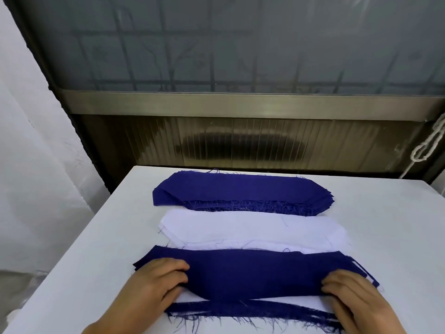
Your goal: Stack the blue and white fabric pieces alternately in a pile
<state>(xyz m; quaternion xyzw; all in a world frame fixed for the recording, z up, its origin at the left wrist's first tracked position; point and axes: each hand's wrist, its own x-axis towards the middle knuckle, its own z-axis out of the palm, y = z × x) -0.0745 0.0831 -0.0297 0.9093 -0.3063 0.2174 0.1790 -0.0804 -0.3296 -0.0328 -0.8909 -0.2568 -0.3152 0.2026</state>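
Observation:
A thick stack of blue fabric pieces (pixel 243 190) lies at the far side of the white table (pixel 385 237). In front of it sits a stack of white fabric pieces (pixel 252 227). Nearest me is the mixed pile (pixel 252 307), with white and frayed blue layers showing at its front edge. A blue piece (pixel 252 271) lies on top of that pile. My left hand (pixel 159 283) holds the piece's left end with curled fingers. My right hand (pixel 351 295) holds its right end the same way.
A dark frosted window with a metal sill (pixel 240 104) rises behind the table. White cloth (pixel 36 165) hangs at the left, and a white cord (pixel 431 143) dangles at the right. The table's left edge runs diagonally beside my left arm.

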